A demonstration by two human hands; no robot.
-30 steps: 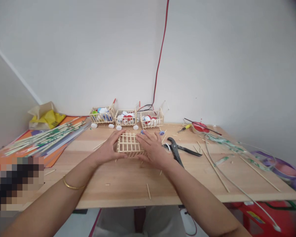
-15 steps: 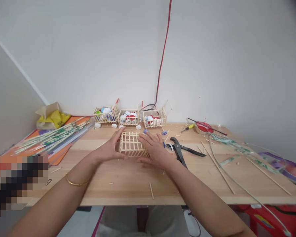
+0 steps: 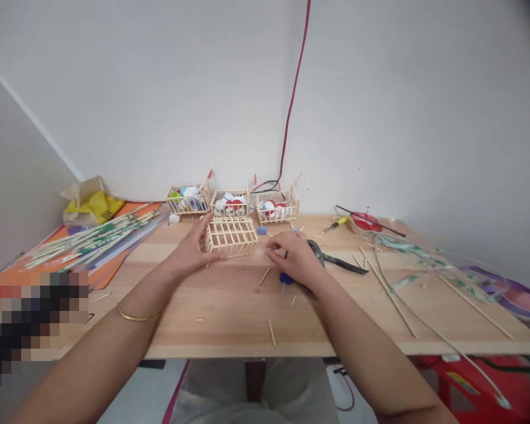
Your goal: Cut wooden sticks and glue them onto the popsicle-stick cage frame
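drawn off the pale slatted wooden-stick basket [image 3: 232,237], the right hand [image 3: 291,254] curls nearby, whether holding anything unclear; the left hand [image 3: 193,245] grips the basket's left end, before three cap-filled stick carts [image 3: 230,204]. the right hand partly hides black metal pliers [image 3: 342,264].

This seemed a small craft workshop: a wooden worktable [image 3: 229,321] stood against a plain wall [image 3: 181,88], bearing a stick-built lattice basket [image 3: 232,238], three miniature carts [image 3: 206,198], bundled bamboo sticks [image 3: 108,234], stick scraps [image 3: 271,333], black-handled pliers [image 3: 347,265] and a yellow-handled tool [image 3: 341,221].
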